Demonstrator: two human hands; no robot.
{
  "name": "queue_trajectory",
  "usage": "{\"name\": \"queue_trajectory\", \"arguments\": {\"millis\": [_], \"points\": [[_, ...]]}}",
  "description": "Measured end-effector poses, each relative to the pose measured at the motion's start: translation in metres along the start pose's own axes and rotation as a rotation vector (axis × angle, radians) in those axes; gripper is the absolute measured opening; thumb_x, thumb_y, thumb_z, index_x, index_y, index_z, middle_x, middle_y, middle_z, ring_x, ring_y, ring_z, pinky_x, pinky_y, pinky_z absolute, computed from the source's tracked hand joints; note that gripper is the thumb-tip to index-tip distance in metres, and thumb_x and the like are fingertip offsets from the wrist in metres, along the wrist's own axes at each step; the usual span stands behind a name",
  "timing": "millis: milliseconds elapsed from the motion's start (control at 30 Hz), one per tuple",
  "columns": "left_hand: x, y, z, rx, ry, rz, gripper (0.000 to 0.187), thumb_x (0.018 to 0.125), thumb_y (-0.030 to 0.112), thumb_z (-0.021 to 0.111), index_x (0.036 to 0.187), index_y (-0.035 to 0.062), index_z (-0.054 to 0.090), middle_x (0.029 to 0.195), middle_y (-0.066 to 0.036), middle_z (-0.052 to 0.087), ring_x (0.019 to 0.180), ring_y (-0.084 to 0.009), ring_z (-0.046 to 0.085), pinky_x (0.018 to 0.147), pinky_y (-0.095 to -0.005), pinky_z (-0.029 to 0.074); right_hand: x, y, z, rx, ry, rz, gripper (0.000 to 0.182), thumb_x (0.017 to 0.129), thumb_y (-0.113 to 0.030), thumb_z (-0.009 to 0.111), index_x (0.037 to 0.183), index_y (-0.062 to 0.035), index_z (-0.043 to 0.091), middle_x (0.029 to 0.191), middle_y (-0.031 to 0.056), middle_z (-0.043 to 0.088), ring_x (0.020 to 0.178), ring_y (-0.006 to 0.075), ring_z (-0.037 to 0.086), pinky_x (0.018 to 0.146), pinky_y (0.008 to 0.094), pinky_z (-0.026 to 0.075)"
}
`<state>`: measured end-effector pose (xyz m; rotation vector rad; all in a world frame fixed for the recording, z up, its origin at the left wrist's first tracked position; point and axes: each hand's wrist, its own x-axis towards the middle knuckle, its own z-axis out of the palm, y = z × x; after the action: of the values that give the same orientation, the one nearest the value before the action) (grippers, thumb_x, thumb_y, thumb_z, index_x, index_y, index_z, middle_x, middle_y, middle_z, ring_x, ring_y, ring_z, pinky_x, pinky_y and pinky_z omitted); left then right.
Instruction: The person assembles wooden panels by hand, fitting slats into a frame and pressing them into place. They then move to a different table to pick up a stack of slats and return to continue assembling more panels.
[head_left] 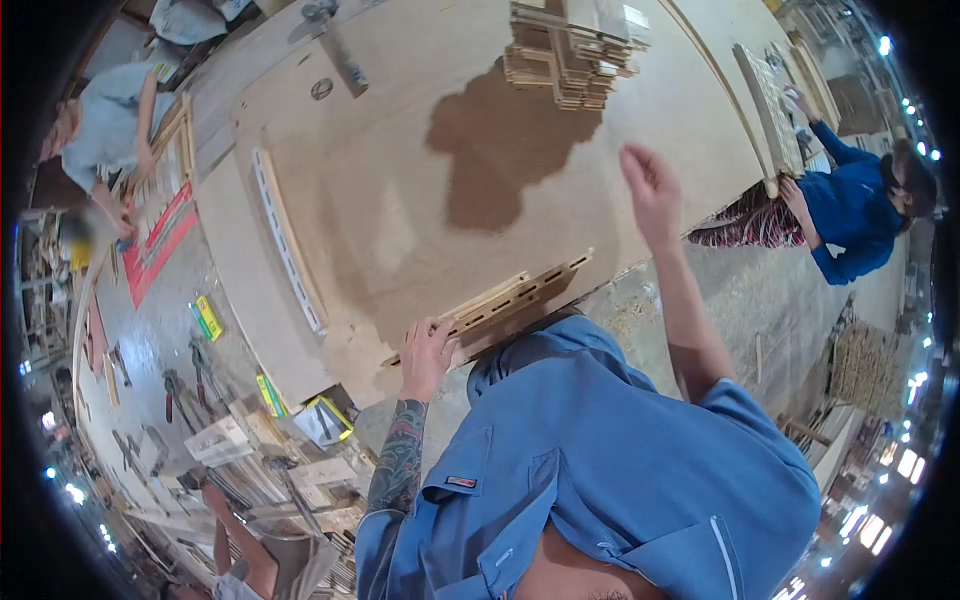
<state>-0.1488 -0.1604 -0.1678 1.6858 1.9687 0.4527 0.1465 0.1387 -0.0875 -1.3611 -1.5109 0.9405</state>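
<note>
Along the near edge of the tabletop lies a slotted wooden strip (520, 291), with a row of dark slots and another strip behind it. My left hand (428, 352) is closed on its left part, fingers over the top. My right hand (652, 185) is raised over the right side of the board, apart from the strip. Its fingers are curled together, and whether anything small is inside them is hidden. Farther back, beyond that hand, rises a criss-cross stack of thin wooden slats (570, 60).
A pale slotted bar (288, 240) lies on the wooden tabletop (380, 190) at left. Behind it is a hammer-like tool (343, 58). Co-workers are at left (120, 120), right (850, 205) and lower left (240, 550). Hand tools (185, 390) lie on the left bench.
</note>
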Motion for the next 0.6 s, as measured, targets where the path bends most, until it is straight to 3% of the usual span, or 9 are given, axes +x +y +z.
{"name": "queue_trajectory", "arguments": {"millis": [133,233,300,367,400,467,500,567,600], "points": [[-0.002,-0.009,0.019,0.075,0.008,0.081,0.047,0.076,0.017,0.076,0.122,0.019,0.067,0.1,-0.008,0.056,0.095,-0.0275,0.055,0.082,-0.0411,0.046,0.072,-0.036,-0.018,0.117,0.064,-0.025,0.036,0.097,-0.022,0.067,0.123,0.0018,0.064,0.107,0.0073,0.069,0.097,0.0108,0.061,0.087,0.0262,0.048],[0.018,0.009,0.006,0.123,-0.059,0.03,0.051,0.08,0.023,0.075,0.129,0.017,0.063,0.111,-0.011,0.057,0.103,-0.0312,0.055,0.087,-0.0429,0.047,0.113,-0.041,-0.025,0.128,0.078,-0.037,0.041,0.096,-0.028,0.068,0.124,0.0014,0.063,0.104,0.0074,0.069,0.096,0.0105,0.06,0.085,0.0251,0.047],[0.059,0.047,-0.012,0.11,0.081,0.042,0.055,0.084,0.031,0.073,0.134,0.0122,0.058,0.124,-0.014,0.055,0.114,-0.0346,0.054,0.095,-0.0446,0.045,0.141,-0.036,-0.024,0.124,0.087,-0.037,0.043,0.095,-0.032,0.069,0.123,0.0012,0.063,0.102,0.0074,0.069,0.095,0.0108,0.06,0.084,0.0247,0.046],[0.149,0.084,-0.031,-0.083,0.207,0.121,0.056,0.087,0.037,0.072,0.133,0.0082,0.057,0.128,-0.016,0.056,0.12,-0.0373,0.053,0.1,-0.0452,0.044,0.169,-0.029,-0.016,0.016,0.12,0.09,0.053,0.091,-0.042,0.071,0.119,0.0013,0.061,0.097,0.0074,0.068,0.095,0.0129,0.06,0.083,0.0263,0.047],[0.203,0.11,-0.041,-0.315,0.301,0.138,0.052,0.09,0.035,0.07,0.132,0.0068,0.057,0.124,-0.017,0.059,0.116,-0.0338,0.057,0.097,-0.0425,0.046,0.179,-0.029,-0.011,0.027,0.119,0.09,0.053,0.091,-0.042,0.071,0.119,0.0013,0.061,0.097,0.0074,0.068,0.095,0.0129,0.06,0.083,0.0263,0.047],[0.299,0.174,-0.07,-0.799,0.295,0.0,0.039,0.096,0.033,0.065,0.12,0.0028,0.059,0.11,-0.012,0.065,0.093,-0.022,0.064,0.087,-0.0354,0.051,0.199,-0.029,0.0,-0.031,-0.001,0.27,0.066,0.087,-0.052,0.072,0.118,0.0045,0.057,0.11,0.0183,0.068,0.098,0.0216,0.066,0.09,0.0335,0.05],[0.341,0.195,-0.079,-0.738,0.317,-0.085,0.04,0.095,0.036,0.066,0.116,0.0026,0.059,0.102,-0.009,0.066,0.086,-0.0197,0.063,0.083,-0.0333,0.051,0.206,-0.027,0.005,-0.022,0.001,0.264,0.066,0.087,-0.052,0.072,0.118,0.0045,0.057,0.11,0.0183,0.068,0.098,0.0216,0.066,0.09,0.0335,0.05],[0.406,0.225,-0.087,-0.746,0.274,-0.252,0.044,0.093,0.038,0.068,0.113,0.0001,0.06,0.099,-0.01,0.066,0.088,-0.0189,0.063,0.083,-0.0314,0.051,0.213,-0.013,0.017,0.059,-0.034,0.26,0.069,0.086,-0.054,0.072,0.117,0.0061,0.056,0.112,0.0209,0.067,0.098,0.0225,0.066,0.087,0.0354,0.052],[0.429,0.231,-0.08,-0.739,0.276,-0.25,0.044,0.093,0.038,0.068,0.113,0.0001,0.06,0.099,-0.01,0.066,0.088,-0.0189,0.063,0.083,-0.0314,0.051,0.218,0.001,0.025,0.136,0.0,0.195,0.065,0.087,-0.047,0.074,0.119,0.0062,0.055,0.108,0.0195,0.068,0.094,0.0208,0.067,0.081,0.0338,0.054]]}}
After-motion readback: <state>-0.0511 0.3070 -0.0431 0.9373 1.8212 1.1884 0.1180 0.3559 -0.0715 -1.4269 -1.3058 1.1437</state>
